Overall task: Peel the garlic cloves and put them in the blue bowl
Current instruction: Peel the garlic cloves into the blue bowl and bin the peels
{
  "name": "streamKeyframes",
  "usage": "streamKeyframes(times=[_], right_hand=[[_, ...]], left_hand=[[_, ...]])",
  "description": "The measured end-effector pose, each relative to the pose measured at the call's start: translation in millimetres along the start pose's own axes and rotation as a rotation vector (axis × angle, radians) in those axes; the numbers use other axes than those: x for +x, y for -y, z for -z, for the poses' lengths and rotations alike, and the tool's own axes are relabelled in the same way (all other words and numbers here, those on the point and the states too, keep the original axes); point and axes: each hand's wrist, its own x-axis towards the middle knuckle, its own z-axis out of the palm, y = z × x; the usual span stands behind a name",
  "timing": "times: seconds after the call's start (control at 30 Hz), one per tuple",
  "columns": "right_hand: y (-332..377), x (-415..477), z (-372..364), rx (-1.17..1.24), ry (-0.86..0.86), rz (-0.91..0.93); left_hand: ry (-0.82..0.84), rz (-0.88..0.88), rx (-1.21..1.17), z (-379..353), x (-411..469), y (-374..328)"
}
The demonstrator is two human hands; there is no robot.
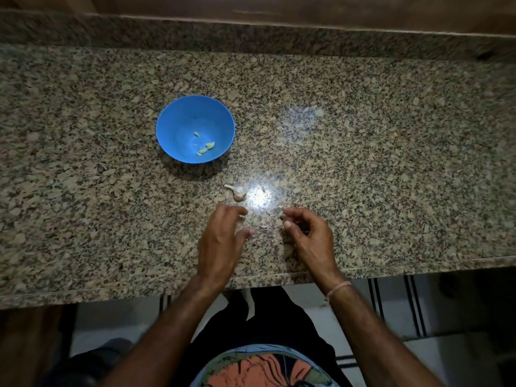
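Left hand (220, 241): nearer the person than the blue bowl (181, 121) and a little to its right; fingers straight and spread, holding nothing.
Right hand (307, 236): farther right of the bowl than the left hand; fingers curled inward with thumb close to forefinger. I cannot tell whether they pinch a scrap of skin.
Skin scraps (263, 226): a few pale flecks between the two hands, faint in the glare.
Garlic (237, 192): one unpeeled piece with a stem tail, on the counter (363, 163) between the bowl and the left fingertips, touching neither.
Handling: likely very light and firm inside, with a dry papery skin that tears (and slips under the nails). Best pinched across its fat body while the tail end is picked open.
Peeled cloves (208, 148): a few small yellowish pieces on the bowl's floor, towards its near-right wall.
Progress: judged well along, with this one piece left.
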Motion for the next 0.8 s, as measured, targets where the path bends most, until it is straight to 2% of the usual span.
streamKeyframes(times=[0.1,0.3,0.57,0.67,0.8], right_hand=[[-3.6,-5.8,3.0,-0.038,-0.012,0.022],[-9.5,-10.4,13.6,-0.095,0.011,0.040],[-8.1,7.7,24.9,-0.175,0.115,0.105],[-13.3,12.4,29.2,-0.308,0.142,0.201],[-16.3,16.6,21.5,-0.466,0.262,0.324]], left_hand=[[0.093,-0.053,-0.035,-21.8,-0.7,-9.2],[0.060,-0.028,0.039,-39.7,2.8,-12.2],[-0.019,0.125,0.069,-49.6,4.6,-21.3],[-0.036,0.180,0.054,-51.4,4.3,-23.9],[-0.121,0.283,-0.013,-44.1,-4.2,-32.2]])
